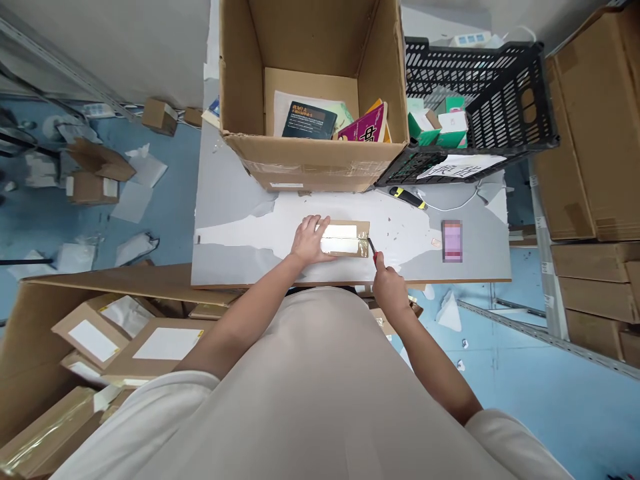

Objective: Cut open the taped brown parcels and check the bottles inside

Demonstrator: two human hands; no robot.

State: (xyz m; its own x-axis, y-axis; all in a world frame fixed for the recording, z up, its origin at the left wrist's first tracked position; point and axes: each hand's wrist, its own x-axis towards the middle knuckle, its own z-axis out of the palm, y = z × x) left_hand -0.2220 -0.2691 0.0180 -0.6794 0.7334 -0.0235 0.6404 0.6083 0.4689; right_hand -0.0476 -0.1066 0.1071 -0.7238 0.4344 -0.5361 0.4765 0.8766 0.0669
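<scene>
A small taped cardboard box point(343, 241) with a white label lies flat near the table's front edge. My left hand point(309, 241) grips its left end, with the fingers over the top edge and the thumb at the lower side. In my right hand point(390, 288) is a red-handled utility knife point(375, 255). Its dark tip meets the box's right end, where shiny tape wraps around. Whether the blade has gone through the tape is too small to tell.
Behind the small box stands a large open carton point(320, 157) holding books. A black plastic crate point(500, 143) with green-white boxes is to its right. A yellow-black cutter point(407, 197) and a pink blurred object point(452, 241) lie on the table point(230, 260). Parcels point(165, 343) fill a carton at lower left.
</scene>
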